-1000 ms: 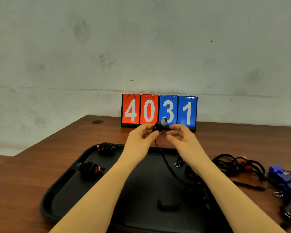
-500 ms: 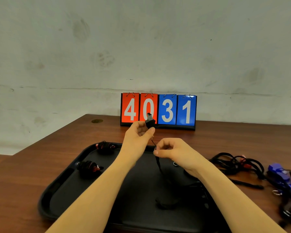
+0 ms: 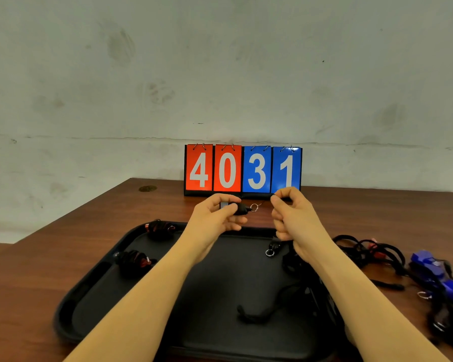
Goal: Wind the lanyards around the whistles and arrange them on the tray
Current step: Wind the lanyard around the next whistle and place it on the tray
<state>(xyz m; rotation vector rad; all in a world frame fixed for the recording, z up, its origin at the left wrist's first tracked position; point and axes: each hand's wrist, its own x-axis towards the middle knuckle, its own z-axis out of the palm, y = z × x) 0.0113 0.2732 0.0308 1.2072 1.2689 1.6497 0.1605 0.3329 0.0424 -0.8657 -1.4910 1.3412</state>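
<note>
My left hand (image 3: pixel 217 218) grips a black whistle (image 3: pixel 239 209) above the far rim of the black tray (image 3: pixel 89 291), its small metal ring (image 3: pixel 254 207) pointing right. My right hand (image 3: pixel 292 218) is level with it, just to the right, fingers curled and pinching the thin black lanyard, which drops behind the hand to a loose black heap (image 3: pixel 296 291) on the tray's right side. Two wound red-and-black whistles (image 3: pixel 158 228) (image 3: pixel 132 261) lie in the tray's far left part.
A flip scoreboard (image 3: pixel 242 169) reading 4031 stands at the table's back edge by the wall. On the wooden table right of the tray lie tangled black lanyards with a red whistle (image 3: pixel 369 250) and blue whistles (image 3: pixel 437 270). A loose key ring (image 3: pixel 270 252) lies on the tray.
The left hand turned the whistle from upright to lying sideways and lowered it. The right hand rose from tray level up and to the right, drawing the lanyard taut.
</note>
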